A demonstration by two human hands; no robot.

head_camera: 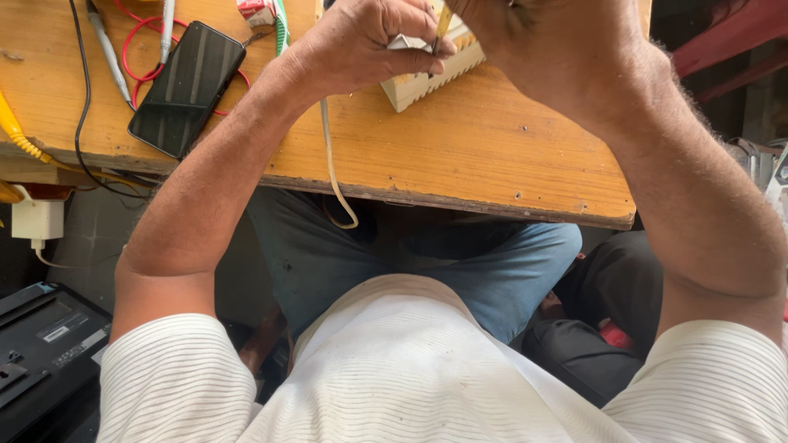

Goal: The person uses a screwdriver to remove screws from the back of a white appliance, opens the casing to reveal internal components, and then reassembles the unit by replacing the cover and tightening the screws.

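A slim yellow tool (pixel 442 23) is pinched between thumb and fingertips of the left hand (pixel 369 45), its long axis near upright, tip down onto a cream slotted box (pixel 427 70). The right hand (pixel 542 41) is curled over it; its grip cannot be told. The box is set at the wooden bench's (pixel 460 156) far edge, with a black phone (pixel 187 89) well apart.

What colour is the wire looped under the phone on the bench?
Red; the wire shows best in the head view, beside the black phone.

black phone (pixel 187 89) on wooden table (pixel 476 156); red wire (pixel 139 49); white charger (pixel 36 220)
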